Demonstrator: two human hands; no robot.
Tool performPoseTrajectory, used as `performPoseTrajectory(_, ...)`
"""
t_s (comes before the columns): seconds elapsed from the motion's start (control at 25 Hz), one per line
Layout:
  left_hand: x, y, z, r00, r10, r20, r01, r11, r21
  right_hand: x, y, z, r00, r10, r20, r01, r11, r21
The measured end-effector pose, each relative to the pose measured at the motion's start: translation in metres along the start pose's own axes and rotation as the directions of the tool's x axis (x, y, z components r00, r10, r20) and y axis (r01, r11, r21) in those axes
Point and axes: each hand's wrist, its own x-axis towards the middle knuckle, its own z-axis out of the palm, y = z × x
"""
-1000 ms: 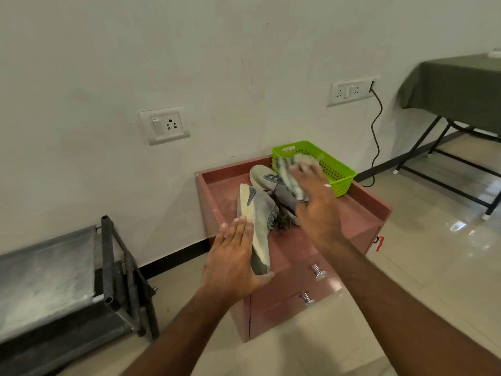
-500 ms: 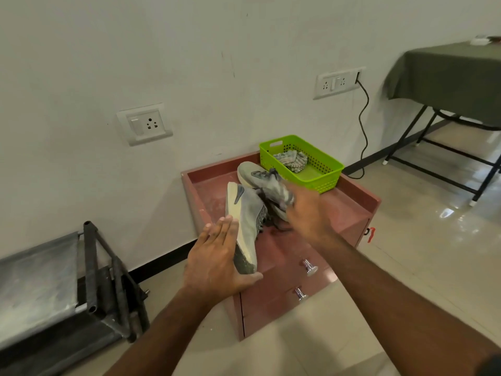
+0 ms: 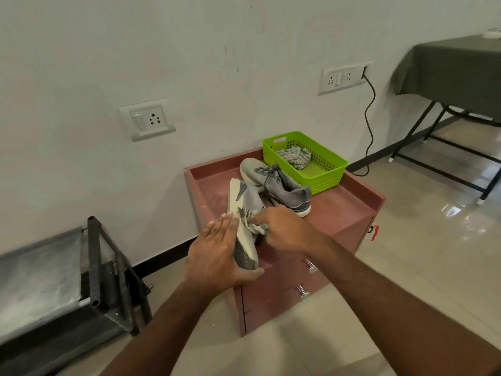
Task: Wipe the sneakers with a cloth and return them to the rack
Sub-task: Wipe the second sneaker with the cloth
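My left hand (image 3: 214, 253) grips a grey sneaker (image 3: 244, 202) by its heel end and holds it on its side over the front left of a red cabinet (image 3: 339, 210), pale sole facing left. My right hand (image 3: 287, 229) pinches a small striped cloth (image 3: 253, 226) against the shoe's upper. The second grey sneaker (image 3: 276, 183) lies on the cabinet top just behind, laces loose. A black shoe rack (image 3: 92, 267) stands on the floor to the left.
A green plastic basket (image 3: 325, 180) at the cabinet's back right holds another crumpled striped cloth (image 3: 295, 157). Two drawer knobs stick out of the cabinet front. A table under a green cover (image 3: 455, 66) stands at the right, and a black cable (image 3: 370, 126) hangs down the wall.
My right hand came back from the basket to the held sneaker. A cloth that it held over the basket now lies inside. The left hand kept its hold.
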Motion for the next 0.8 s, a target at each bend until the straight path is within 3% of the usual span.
performPoseTrajectory(0.04,-0.001,0.001,0.0,1.0,0.0,0.001,0.0,1.0,-0.003,-0.006,0.013,-0.005,1.0,0.025,0.011,-0.027,0.979,0.202)
performPoseTrajectory(0.12,-0.001,0.002,-0.001,1.0,-0.002,0.003,0.002,1.0,0.003,-0.008,0.037,-0.016,0.969,0.233,-0.082,-0.159,0.845,0.511)
performPoseTrajectory(0.2,-0.001,0.002,-0.001,1.0,-0.009,0.012,0.009,1.0,0.001,0.001,0.05,-0.017,0.834,0.413,-0.365,-0.204,0.846,0.492)
performPoseTrajectory(0.28,-0.003,0.003,0.0,1.0,-0.013,0.009,0.013,1.0,-0.014,0.014,0.045,-0.006,0.751,0.375,-0.544,-0.187,0.91,0.37)
performPoseTrajectory(0.36,-0.002,0.005,0.0,1.0,-0.012,0.019,0.013,1.0,-0.025,0.032,0.038,0.007,0.822,0.316,-0.473,-0.156,0.925,0.347)
performPoseTrajectory(0.44,-0.002,0.003,0.0,1.0,-0.016,0.016,0.017,0.999,-0.033,0.041,0.034,0.023,0.937,0.23,-0.264,-0.146,0.942,0.302)
performPoseTrajectory(0.52,-0.001,0.0,0.0,1.0,-0.018,0.01,0.019,0.999,-0.043,0.033,0.029,0.027,0.976,0.196,-0.097,-0.144,0.909,0.391)
performPoseTrajectory(0.68,-0.001,-0.001,0.001,1.0,-0.02,-0.004,0.02,0.998,-0.059,0.01,0.027,0.0,0.973,0.222,0.071,-0.209,0.699,0.684)
performPoseTrajectory(0.72,-0.001,0.0,0.0,1.0,-0.017,-0.002,0.017,0.998,-0.052,0.01,0.031,-0.006,0.951,0.306,0.048,-0.241,0.636,0.733)
performPoseTrajectory(0.8,0.0,0.002,0.001,1.0,-0.011,-0.027,0.01,0.999,-0.05,0.017,0.036,-0.011,0.856,0.499,-0.136,-0.197,0.557,0.807)
